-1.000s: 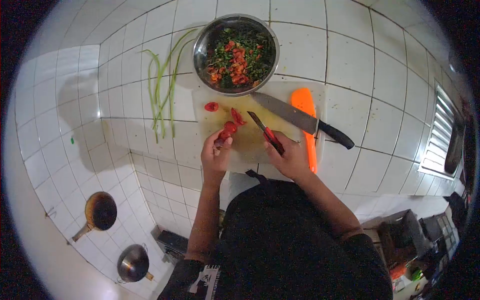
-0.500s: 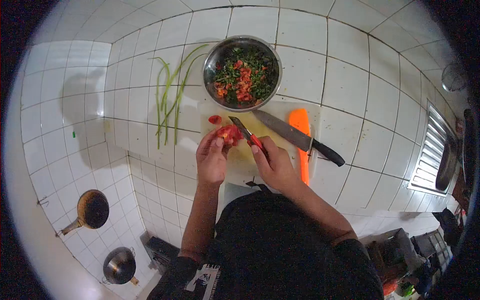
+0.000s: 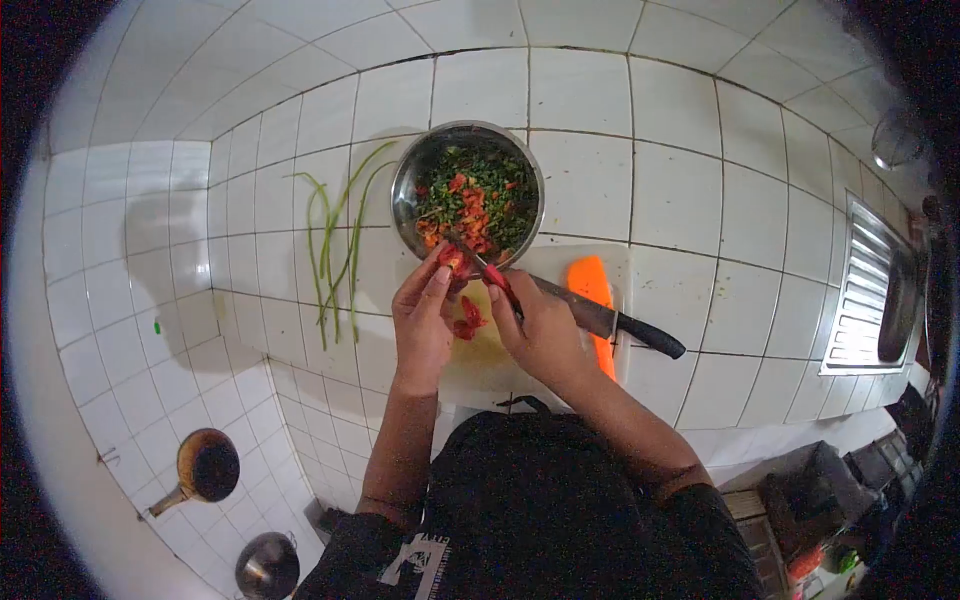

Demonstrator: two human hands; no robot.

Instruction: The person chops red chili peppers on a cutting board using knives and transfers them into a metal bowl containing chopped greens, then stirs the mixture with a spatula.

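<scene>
Pinched in my left hand is a red tomato piece, at the near rim of the steel bowl. Chopped greens and red bits fill the bowl. My right hand is closed around a small red-handled knife, its blade against the piece. More red tomato pieces lie on the white cutting board below my hands. A large black-handled knife rests across an orange-handled or orange-sheathed utensil at the board's right side, its blade partly hidden by my right hand.
Long green stalks lie on the tiled counter left of the bowl. Two pans hang at the lower left. A metal sink or drainer is at the right.
Both hands have moved from above the board to the bowl's near rim, with the tomato piece and small knife. The camera view has shifted.
</scene>
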